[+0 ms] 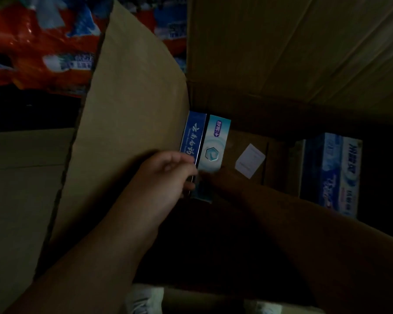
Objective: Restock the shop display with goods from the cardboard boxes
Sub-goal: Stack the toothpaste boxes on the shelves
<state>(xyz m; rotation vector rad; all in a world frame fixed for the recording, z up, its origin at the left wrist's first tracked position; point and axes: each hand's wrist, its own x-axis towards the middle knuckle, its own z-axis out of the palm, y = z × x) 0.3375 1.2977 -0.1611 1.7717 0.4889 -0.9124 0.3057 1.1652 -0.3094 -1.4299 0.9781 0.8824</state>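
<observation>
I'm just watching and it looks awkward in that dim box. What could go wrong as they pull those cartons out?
1. The left hand grips two slim cartons together, the dark blue carton and the pale carton; one could slip free when lifted.
2. The right hand reaches in shadow and can hardly be seen, so its hold may be poor.
3. The cardboard flap leans beside the cartons and might catch them on the way out.

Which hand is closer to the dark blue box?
Left. The left hand is touching the dark blue box at its lower end. The right hand reaches in beside it, under the pale box, mostly in shadow.
</observation>
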